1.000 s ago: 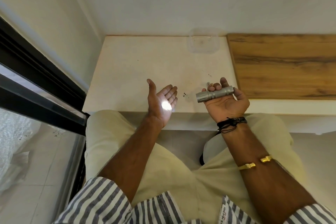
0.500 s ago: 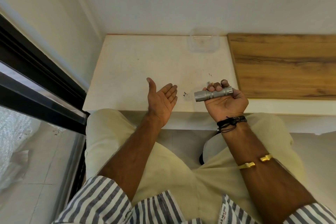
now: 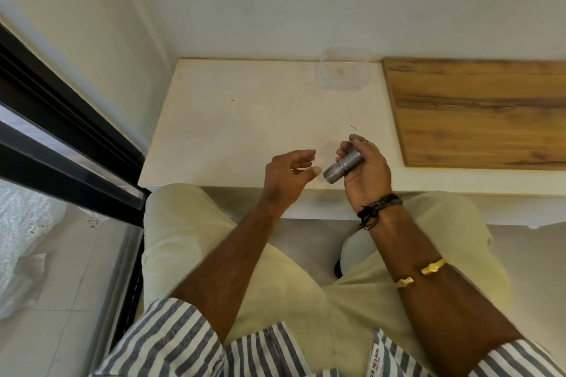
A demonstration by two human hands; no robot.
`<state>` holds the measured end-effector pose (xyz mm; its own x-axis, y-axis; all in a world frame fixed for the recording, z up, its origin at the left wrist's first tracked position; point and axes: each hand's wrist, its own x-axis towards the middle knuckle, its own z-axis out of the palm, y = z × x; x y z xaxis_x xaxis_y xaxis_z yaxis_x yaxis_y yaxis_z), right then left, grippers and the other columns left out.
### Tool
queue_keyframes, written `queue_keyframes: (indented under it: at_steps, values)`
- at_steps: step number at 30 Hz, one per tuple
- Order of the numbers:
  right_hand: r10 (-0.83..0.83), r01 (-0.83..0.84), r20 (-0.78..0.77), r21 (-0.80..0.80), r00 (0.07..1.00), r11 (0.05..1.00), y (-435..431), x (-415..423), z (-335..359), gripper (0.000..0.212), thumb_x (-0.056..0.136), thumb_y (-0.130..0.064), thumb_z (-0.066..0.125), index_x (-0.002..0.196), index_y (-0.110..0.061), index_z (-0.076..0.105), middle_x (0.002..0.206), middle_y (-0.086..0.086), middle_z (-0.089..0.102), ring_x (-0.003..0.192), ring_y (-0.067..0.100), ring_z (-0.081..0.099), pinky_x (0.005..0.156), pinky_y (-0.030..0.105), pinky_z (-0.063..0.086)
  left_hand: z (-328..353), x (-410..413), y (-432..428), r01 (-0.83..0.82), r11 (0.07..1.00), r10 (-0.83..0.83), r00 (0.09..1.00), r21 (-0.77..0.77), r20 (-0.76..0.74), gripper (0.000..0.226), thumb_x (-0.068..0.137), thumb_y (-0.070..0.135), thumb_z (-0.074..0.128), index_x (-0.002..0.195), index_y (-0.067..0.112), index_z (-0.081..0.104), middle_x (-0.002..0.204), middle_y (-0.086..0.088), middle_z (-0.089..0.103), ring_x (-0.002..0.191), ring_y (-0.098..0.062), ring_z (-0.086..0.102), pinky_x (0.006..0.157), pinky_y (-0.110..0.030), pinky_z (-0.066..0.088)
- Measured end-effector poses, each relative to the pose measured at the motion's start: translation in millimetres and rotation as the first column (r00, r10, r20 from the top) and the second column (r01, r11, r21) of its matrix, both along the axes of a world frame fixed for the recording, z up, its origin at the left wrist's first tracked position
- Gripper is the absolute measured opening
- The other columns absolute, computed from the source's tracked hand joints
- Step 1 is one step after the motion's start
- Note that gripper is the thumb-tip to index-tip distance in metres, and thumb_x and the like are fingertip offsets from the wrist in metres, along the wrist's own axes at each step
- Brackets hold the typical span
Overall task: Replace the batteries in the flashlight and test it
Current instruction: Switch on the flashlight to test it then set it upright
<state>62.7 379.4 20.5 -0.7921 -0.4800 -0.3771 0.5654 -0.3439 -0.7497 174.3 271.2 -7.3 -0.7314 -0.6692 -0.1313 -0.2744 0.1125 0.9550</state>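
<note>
A small silver flashlight (image 3: 342,165) is gripped in my right hand (image 3: 366,174), tilted with its head pointing down and left over the front edge of the white counter (image 3: 232,119). No light shows from it. My left hand (image 3: 286,176) hovers just left of the flashlight's head, turned palm-down with fingers loosely curled and holding nothing. The two hands are a short gap apart. No loose batteries are visible.
A clear plastic container (image 3: 343,73) stands at the back of the counter against the wall. A wooden board (image 3: 477,110) covers the counter's right part. A dark-framed glass door (image 3: 61,144) runs along the left. My knees are under the counter's edge.
The light spot on my left palm went out. My left hand turned from palm-up to palm-down and moved toward the flashlight. My right hand tilted the flashlight's head downward.
</note>
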Motion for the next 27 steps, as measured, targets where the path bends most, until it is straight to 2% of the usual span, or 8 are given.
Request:
queue_keyframes:
  at_steps: [4,10,13,17,20,22,25,27]
  values:
    - [0.131,-0.100,-0.180,0.173,0.975,0.980,-4.3,9.0,0.4,0.022,0.100,-0.011,0.057,0.122,-0.009,0.060,0.120,0.010,0.069,0.118,0.023,0.064,0.103,0.040,0.050,-3.3,0.8,1.8,0.067,0.988,-0.064,0.998,-0.142,0.028,0.047,0.078,0.024,0.083,0.123,0.018,0.070,0.119,0.002,0.072,0.100,-0.006,0.068,0.085,-0.021,0.057]
    - [0.252,-0.177,-0.280,0.269,0.926,0.947,-12.4,19.1,-1.4,0.033,0.099,-0.025,0.063,0.132,-0.019,0.060,0.135,0.007,0.064,0.129,0.023,0.058,0.109,0.042,0.047,-3.9,-0.2,3.4,0.063,0.965,-0.069,0.998,-0.253,-0.013,0.042,0.076,0.029,0.085,0.116,0.020,0.073,0.108,0.007,0.074,0.090,0.002,0.066,0.080,-0.018,0.055]
    - [0.286,-0.192,-0.306,0.303,0.908,0.933,-17.7,20.2,-2.1,0.037,0.098,-0.030,0.065,0.134,-0.022,0.061,0.131,-0.003,0.068,0.125,0.014,0.061,0.101,0.031,0.051,-2.9,-2.3,1.2,0.025,0.975,-0.035,0.999,-0.222,-0.040,0.037,0.077,0.030,0.084,0.111,0.023,0.074,0.101,0.016,0.072,0.091,0.003,0.066,0.078,-0.016,0.054]
    - [0.339,-0.229,-0.364,0.312,0.868,0.922,-22.1,15.1,0.6,0.040,0.097,-0.025,0.068,0.137,-0.023,0.061,0.124,-0.018,0.070,0.114,-0.005,0.065,0.079,0.011,0.054,-3.2,-5.4,-5.1,-0.020,0.981,0.002,0.996,-0.192,-0.092,0.034,0.080,0.028,0.082,0.112,0.019,0.074,0.104,0.008,0.074,0.091,-0.005,0.070,0.082,-0.026,0.059]
    - [0.329,-0.194,-0.430,0.328,0.840,0.924,-23.9,7.0,1.8,0.046,0.088,-0.009,0.077,0.130,-0.020,0.064,0.122,-0.008,0.072,0.112,0.004,0.068,0.085,0.019,0.058,-2.7,-9.0,-12.9,-0.063,0.988,0.047,0.992,-0.141,-0.114,0.030,0.082,0.028,0.080,0.111,0.021,0.074,0.103,0.008,0.075,0.090,-0.006,0.071,0.082,-0.025,0.059]
    - [0.323,-0.146,-0.495,0.363,0.807,0.920,-26.2,1.5,0.7,0.044,0.083,-0.003,0.080,0.123,-0.018,0.068,0.113,-0.008,0.075,0.104,0.006,0.071,0.082,0.019,0.058,-3.8,-11.7,-19.3,-0.091,0.988,0.076,0.990,-0.122,-0.119,0.032,0.082,0.027,0.080,0.113,0.020,0.074,0.103,0.007,0.076,0.090,-0.006,0.072,0.082,-0.023,0.058]
    - [0.301,-0.100,-0.519,0.380,0.800,0.920,-34.4,-9.9,-2.6,0.035,0.082,-0.001,0.079,0.113,-0.015,0.073,0.103,-0.007,0.078,0.086,0.005,0.071,0.074,0.017,0.056,-7.2,-18.6,-32.8,-0.099,0.985,0.085,0.991,-0.143,-0.101,0.035,0.080,0.023,0.082,0.114,0.020,0.074,0.104,0.006,0.076,0.090,-0.006,0.072,0.085,-0.023,0.058]
    - [0.324,-0.097,-0.539,0.406,0.777,0.909,-43.4,-17.5,-3.8,0.033,0.081,-0.002,0.080,0.111,-0.016,0.075,0.101,-0.006,0.079,0.086,0.006,0.072,0.077,0.019,0.056,-7.8,-23.8,-42.2,-0.095,0.982,0.083,0.993,-0.165,-0.080,0.035,0.079,0.022,0.083,0.113,0.021,0.074,0.103,0.006,0.076,0.090,-0.005,0.072,0.085,-0.023,0.058]
